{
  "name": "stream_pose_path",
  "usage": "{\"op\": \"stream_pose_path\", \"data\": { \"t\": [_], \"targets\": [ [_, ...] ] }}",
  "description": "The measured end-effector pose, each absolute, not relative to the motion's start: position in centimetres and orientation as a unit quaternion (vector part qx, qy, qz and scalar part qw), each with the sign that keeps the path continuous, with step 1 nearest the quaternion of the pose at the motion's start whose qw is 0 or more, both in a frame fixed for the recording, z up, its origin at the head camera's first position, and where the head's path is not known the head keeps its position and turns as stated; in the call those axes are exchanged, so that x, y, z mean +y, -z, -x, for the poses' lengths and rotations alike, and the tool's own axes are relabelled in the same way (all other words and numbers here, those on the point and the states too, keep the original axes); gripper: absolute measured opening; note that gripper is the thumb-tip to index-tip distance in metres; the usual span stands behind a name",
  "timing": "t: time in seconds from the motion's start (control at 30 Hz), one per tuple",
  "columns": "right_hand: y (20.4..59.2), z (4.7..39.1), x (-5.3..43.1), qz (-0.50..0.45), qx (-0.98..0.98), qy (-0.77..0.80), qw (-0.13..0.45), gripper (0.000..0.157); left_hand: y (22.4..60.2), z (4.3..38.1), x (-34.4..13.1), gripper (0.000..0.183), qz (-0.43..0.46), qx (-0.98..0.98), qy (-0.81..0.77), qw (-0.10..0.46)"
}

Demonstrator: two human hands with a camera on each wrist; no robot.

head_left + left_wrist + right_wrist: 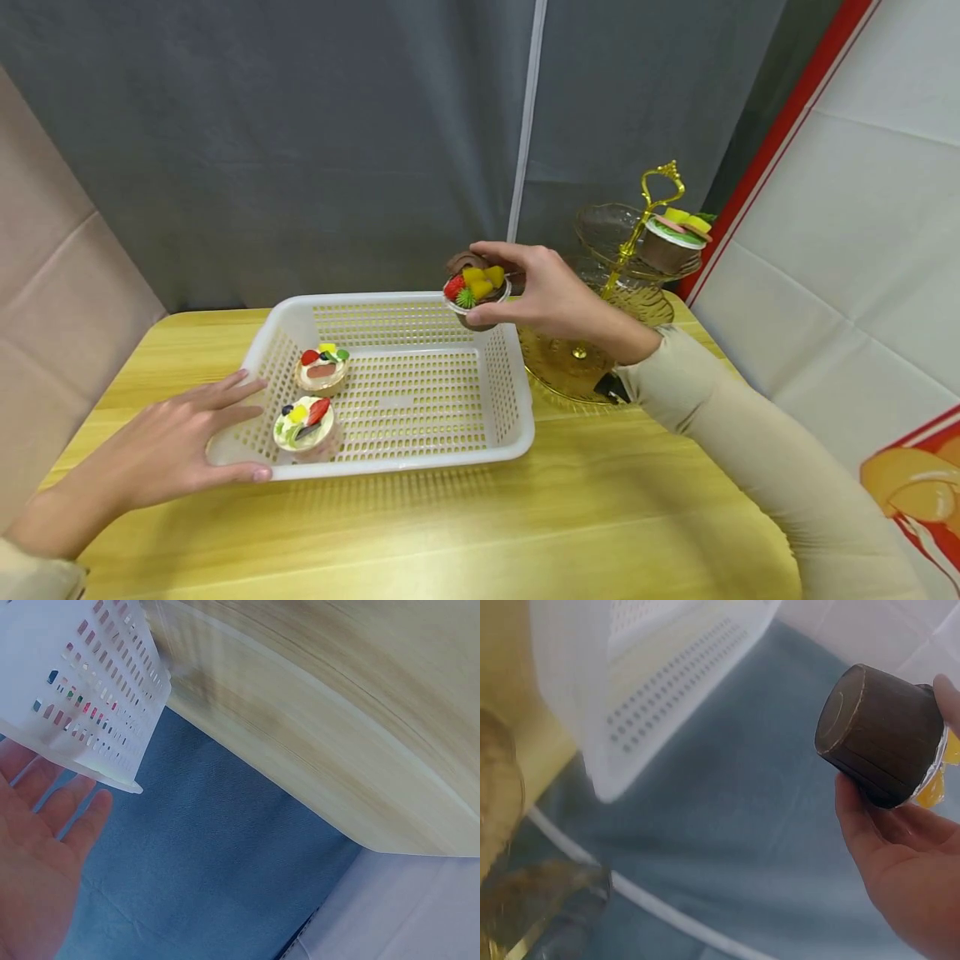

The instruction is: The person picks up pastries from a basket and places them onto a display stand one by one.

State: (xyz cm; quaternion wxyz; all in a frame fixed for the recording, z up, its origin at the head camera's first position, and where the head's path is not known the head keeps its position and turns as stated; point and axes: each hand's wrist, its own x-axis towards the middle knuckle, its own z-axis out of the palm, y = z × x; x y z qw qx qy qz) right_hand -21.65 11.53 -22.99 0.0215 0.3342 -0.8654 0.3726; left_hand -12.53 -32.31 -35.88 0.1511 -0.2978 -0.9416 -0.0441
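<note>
My right hand pinches a chocolate cupcake between thumb and fingers, above the far right corner of a white plastic basket. Strawberry, yellow fruit pieces and a green piece top the cupcake; its dark brown cup faces the right wrist view. At the basket's left end, my left hand spreads its fingers along the rim, with the thumb near the front corner. Two fruit-topped cakes sit inside the basket on the left: a tart behind and a cream cupcake in front.
To the right stands a tiered amber glass stand with a gold handle. A brown-cupped cupcake sits on its top tier, and my right forearm passes in front of the lower tiers. Grey cloth hangs behind the wooden table.
</note>
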Motion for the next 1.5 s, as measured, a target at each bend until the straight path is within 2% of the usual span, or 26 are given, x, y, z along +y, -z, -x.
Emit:
{"op": "stream_pose_path", "data": {
  "t": [0.33, 0.9, 1.27, 1.5],
  "targets": [
    [20.6, 21.4, 15.9, -0.298, -0.873, -0.373, 0.098, 0.075, 35.6, 12.6, -32.2, 0.078, 0.301, -0.941, 0.045, 0.148],
    [18.8, 21.3, 21.2, -0.199, -0.874, -0.405, 0.181, 0.074, 35.7, 12.8, -32.1, 0.077, 0.305, -0.939, 0.045, 0.154],
    [19.0, 21.1, 23.3, -0.141, -0.886, -0.395, 0.198, 0.080, 34.8, 12.4, -32.3, 0.077, 0.303, -0.940, 0.038, 0.151],
    [19.3, 20.7, 23.2, -0.145, -0.896, -0.363, 0.212, 0.075, 34.1, 12.1, -32.4, 0.077, 0.301, -0.942, 0.031, 0.145]
  ]
}}
